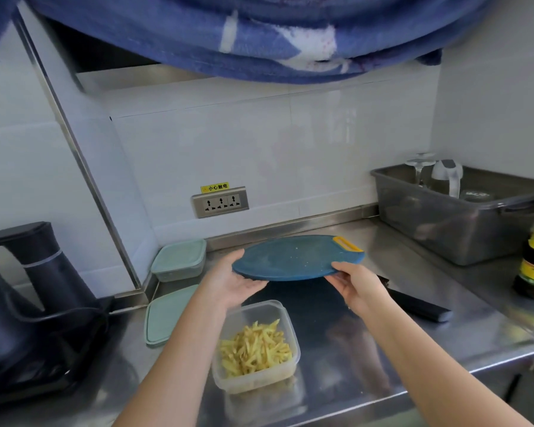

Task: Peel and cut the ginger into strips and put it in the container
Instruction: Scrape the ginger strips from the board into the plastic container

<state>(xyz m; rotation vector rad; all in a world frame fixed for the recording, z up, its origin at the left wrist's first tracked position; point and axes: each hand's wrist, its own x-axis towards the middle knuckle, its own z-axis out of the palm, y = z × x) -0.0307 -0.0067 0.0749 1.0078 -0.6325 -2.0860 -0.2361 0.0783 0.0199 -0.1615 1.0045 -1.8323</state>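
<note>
Fingers (253, 284) of left hand (228, 282) and right hand (359, 289) pinch the cutting board (290, 257) by its near edge, held aloft beyond the container (292, 334) of ginger strips (255, 349); tipping looks done to me, so next I lower it flat.

Both bare forearms reach forward from the lower edge of the view, angled slightly toward each other. The left hand (228, 285) is turned palm-up, with its fingers under the left rim of the cutting board (293, 257) and its thumb against the edge. The right hand (359, 286) pinches the near right rim, thumb on top. The 2 hands hold it aloft, almost level.
</note>
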